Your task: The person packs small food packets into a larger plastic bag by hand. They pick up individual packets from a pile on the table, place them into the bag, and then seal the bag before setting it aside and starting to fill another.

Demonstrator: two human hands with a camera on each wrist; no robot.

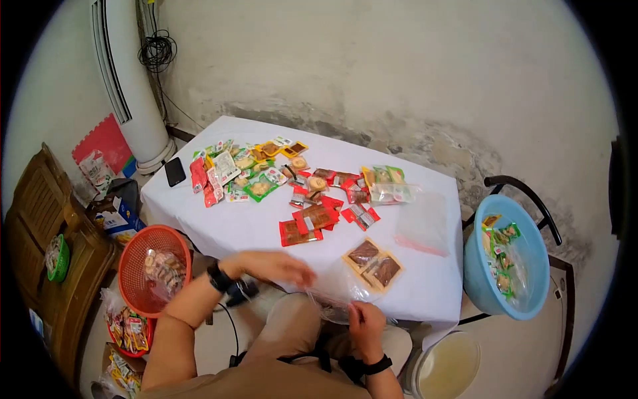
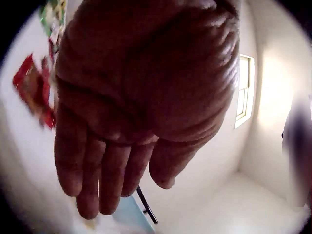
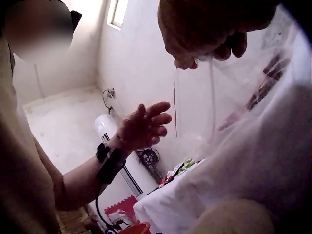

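Observation:
Near the table's front edge, my right hand [image 1: 367, 329] pinches the edge of a clear plastic bag [image 1: 342, 284]. In the right wrist view the same bag [image 3: 229, 92] hangs from the fingers of the right hand [image 3: 214, 29]. My left hand [image 1: 276, 267] is raised to the left of the bag, holding nothing. Its palm [image 2: 141, 87] faces the left wrist camera with the fingers extended. Flat packs of brown food with tan borders [image 1: 373, 265] lie just beyond the bag, whose film overlaps them in the head view.
Red-edged packets [image 1: 316, 218] and a pile of mixed snack packets [image 1: 239, 169] cover the table's middle and far left, beside a phone [image 1: 175, 171]. A stack of clear bags [image 1: 423, 223] lies right. Around the table stand a blue basin [image 1: 473, 266], an orange basket [image 1: 126, 266] and a bucket [image 1: 412, 372].

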